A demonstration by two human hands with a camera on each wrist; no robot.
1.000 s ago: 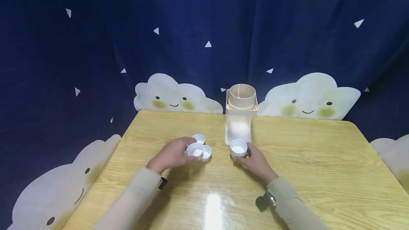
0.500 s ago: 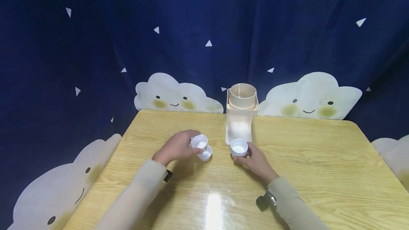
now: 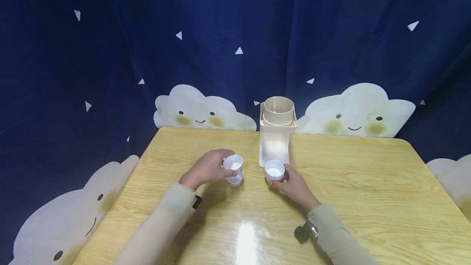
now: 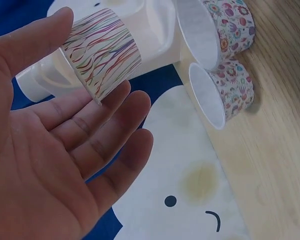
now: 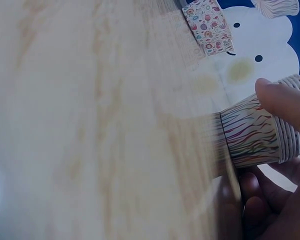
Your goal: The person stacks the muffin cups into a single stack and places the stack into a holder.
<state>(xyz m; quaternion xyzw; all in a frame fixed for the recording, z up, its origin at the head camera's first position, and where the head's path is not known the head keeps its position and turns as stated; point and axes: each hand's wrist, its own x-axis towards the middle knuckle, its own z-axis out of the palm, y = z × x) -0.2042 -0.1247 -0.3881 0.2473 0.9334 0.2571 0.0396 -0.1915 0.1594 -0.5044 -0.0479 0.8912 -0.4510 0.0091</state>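
Note:
My left hand pinches a small paper cup with coloured wavy stripes, tilted in the left wrist view, its thumb at the rim. In the head view this cup overlaps a floral-patterned paper cup on the table. The left wrist view shows that floral cup beside another floral cup; the farther one is hidden behind the hand in the head view. My right hand grips a stack of striped paper cups, mouth up, standing at the table surface. Several nested rims show in the right wrist view.
A cream plastic holder with a round tube on top stands at the back of the wooden table, just behind the right hand's cups. A dark blue curtain with clouds hangs behind the table's far edge.
My left hand has moved right and slightly away from me with the striped cup, from beside the floral cups to over them. My right hand and its stack have stayed in place.

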